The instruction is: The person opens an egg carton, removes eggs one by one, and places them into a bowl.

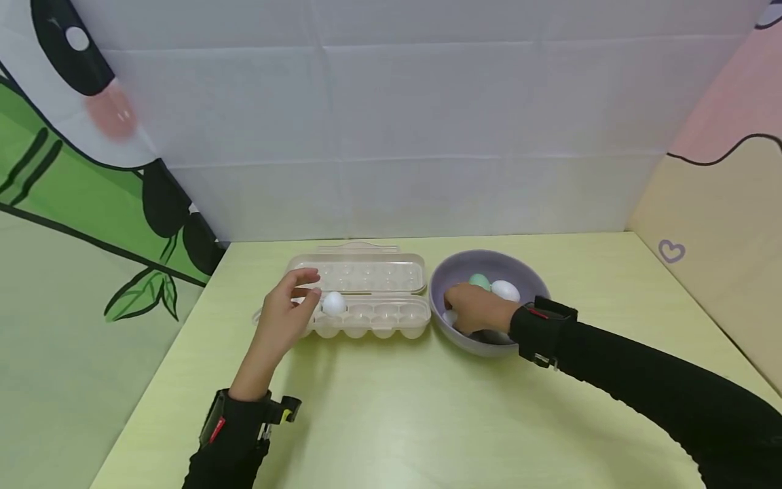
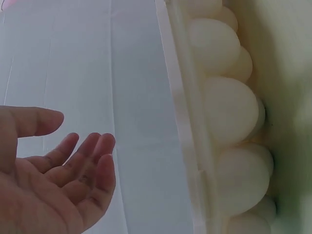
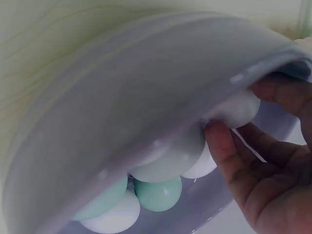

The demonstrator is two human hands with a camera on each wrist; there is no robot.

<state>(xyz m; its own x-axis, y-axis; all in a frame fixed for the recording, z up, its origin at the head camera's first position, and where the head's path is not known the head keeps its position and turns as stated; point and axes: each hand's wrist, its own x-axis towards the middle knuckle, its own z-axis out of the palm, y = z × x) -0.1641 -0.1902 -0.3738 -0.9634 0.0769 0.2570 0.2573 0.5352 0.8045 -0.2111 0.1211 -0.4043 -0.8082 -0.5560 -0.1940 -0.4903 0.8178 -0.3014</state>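
Note:
My right hand [image 1: 476, 307] reaches into a purple-grey bowl [image 1: 531, 275], palm turned down. In the right wrist view its thumb and fingers pinch a white egg [image 3: 241, 109] close to the bowl's rim. Around it lie more white eggs [image 1: 506, 291] and pale green eggs [image 3: 158, 194]. Loosely bent, my left hand [image 1: 287, 309] hovers over the left end of a clear plastic egg carton [image 1: 391, 314] and holds nothing. One white egg [image 1: 334, 303] sits in the carton's front row, just right of the left fingertips. The hand hides the carton's left cups.
The carton's lid [image 1: 366, 272] lies folded back behind its cups. Carton and bowl stand side by side on a pale yellow wooden table [image 1: 391, 421]. A white cloth [image 1: 427, 122] hangs along the back, with printed panels on both sides.

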